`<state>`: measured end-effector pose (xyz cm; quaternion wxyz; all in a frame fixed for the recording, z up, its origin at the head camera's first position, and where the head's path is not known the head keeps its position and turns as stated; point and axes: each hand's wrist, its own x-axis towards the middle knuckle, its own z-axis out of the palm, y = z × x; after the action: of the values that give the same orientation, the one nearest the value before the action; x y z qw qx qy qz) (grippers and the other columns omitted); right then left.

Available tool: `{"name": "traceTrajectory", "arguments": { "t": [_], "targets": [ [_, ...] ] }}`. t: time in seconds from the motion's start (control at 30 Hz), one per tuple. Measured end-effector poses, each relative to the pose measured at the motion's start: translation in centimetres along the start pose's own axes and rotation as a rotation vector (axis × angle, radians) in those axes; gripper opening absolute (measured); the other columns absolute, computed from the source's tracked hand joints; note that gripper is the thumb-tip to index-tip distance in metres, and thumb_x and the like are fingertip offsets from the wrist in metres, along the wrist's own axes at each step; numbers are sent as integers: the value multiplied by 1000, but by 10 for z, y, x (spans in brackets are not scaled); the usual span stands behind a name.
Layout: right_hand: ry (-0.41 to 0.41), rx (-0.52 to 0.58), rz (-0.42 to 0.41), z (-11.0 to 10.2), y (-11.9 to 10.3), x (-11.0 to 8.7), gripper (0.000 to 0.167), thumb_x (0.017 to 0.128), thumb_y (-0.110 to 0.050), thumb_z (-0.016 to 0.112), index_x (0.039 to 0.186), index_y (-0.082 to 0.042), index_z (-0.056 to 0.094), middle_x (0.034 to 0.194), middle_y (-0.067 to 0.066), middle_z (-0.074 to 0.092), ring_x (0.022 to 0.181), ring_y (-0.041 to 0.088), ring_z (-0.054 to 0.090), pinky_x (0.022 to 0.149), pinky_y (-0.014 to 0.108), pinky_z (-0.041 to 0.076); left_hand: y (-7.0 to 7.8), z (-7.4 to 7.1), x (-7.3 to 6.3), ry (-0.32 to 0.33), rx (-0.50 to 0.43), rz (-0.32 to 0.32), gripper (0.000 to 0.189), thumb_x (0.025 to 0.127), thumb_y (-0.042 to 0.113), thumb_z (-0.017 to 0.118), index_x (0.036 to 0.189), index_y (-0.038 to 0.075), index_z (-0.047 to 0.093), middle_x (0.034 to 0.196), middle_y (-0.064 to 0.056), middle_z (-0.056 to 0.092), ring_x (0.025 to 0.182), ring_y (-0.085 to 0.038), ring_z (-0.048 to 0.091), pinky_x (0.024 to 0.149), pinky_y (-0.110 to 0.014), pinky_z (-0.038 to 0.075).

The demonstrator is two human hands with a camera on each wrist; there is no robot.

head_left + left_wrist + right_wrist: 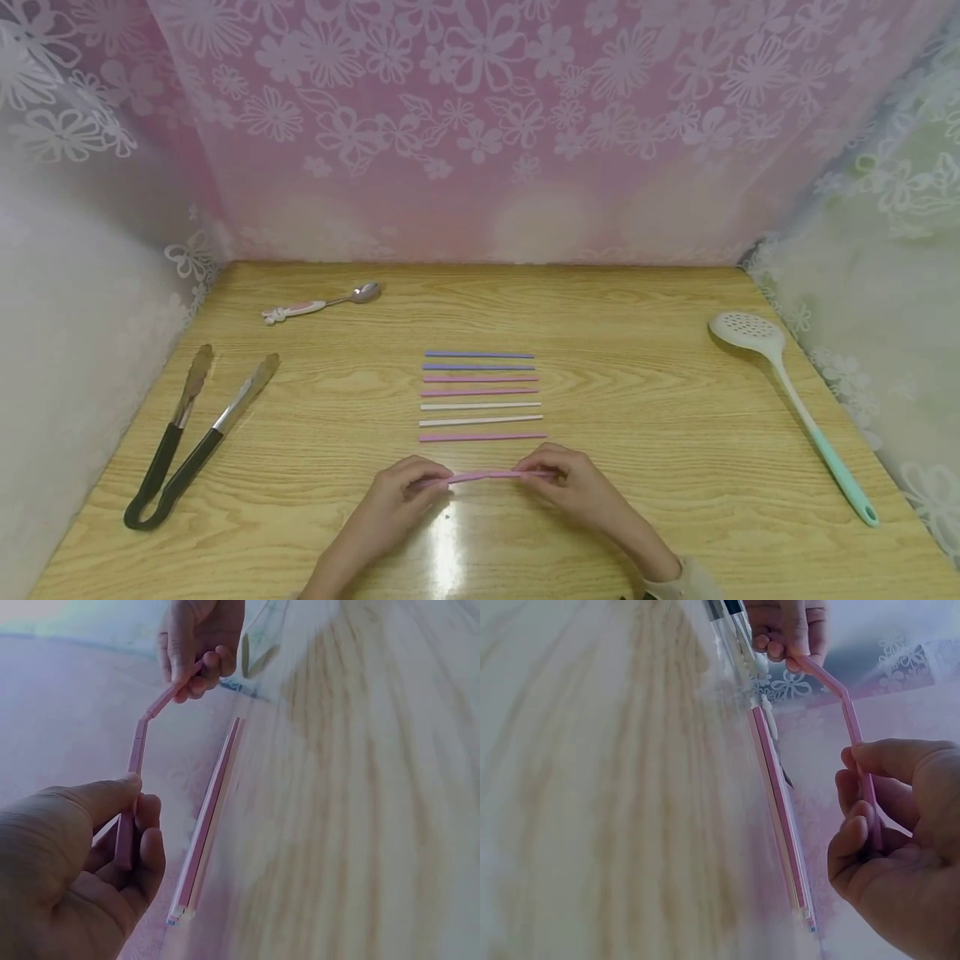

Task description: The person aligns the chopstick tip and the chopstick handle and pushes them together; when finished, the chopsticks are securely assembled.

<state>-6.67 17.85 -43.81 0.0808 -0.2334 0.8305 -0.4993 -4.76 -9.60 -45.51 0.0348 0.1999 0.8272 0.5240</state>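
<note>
A pink chopstick (480, 476) is held level above the near part of the table, kinked near its middle, where joint lines show in the left wrist view. My left hand (408, 493) pinches one end between thumb and fingers. At the other end, the right hand (573, 483) pinches it the same way. Just beyond the hands, chopsticks lie side by side in a row: a pink one (483, 437) nearest, then two white ones (480, 406), two more pink ones (480, 392) and two blue ones (480, 355) farthest away.
Black-handled metal tongs (183, 458) lie spread at the left of the wooden table (637, 375). A spoon (322, 306) with a rabbit-shaped handle end is at the back left. On the right lies a slotted skimmer (795, 400). Flowered cloth (487, 167) hangs behind and at both sides.
</note>
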Motion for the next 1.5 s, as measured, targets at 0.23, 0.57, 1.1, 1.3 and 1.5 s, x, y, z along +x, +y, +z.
{"name": "traceTrajectory", "arguments": {
  "t": [0.23,0.57,1.1,1.3,1.5],
  "targets": [
    [40,-49,-95,4,0,4,10,86,-13,70,93,-8,73,77,-4,60,65,-2,42,52,16,41,5,1,5,-46,50,52,19,94,18,59,108,9,69,100,5,63,89,-7,59,79,-22,53],
    [117,-53,-193,9,-3,9,11,81,1,71,88,-6,72,74,-5,56,62,-4,38,47,15,37,8,6,10,-16,63,171,22,97,15,55,108,3,68,96,-5,69,85,-13,65,77,-23,54],
    [78,-82,-235,11,-7,6,14,86,4,65,96,-3,69,81,-2,51,64,-3,36,48,15,37,3,9,9,16,95,112,22,96,20,56,108,7,70,101,2,68,94,-13,63,84,-25,53],
    [86,-143,-176,8,-1,9,18,85,6,64,100,-2,70,88,-1,54,74,1,45,59,17,45,-1,1,11,35,60,-32,22,92,18,62,110,9,69,103,2,68,92,-12,62,82,-23,53],
    [170,-233,-17,5,10,14,8,82,-9,73,91,-9,72,88,-6,63,84,10,57,75,22,52,-8,-5,16,129,89,-160,19,86,13,68,105,9,71,95,2,67,84,-11,60,77,-21,53]
  ]
}}
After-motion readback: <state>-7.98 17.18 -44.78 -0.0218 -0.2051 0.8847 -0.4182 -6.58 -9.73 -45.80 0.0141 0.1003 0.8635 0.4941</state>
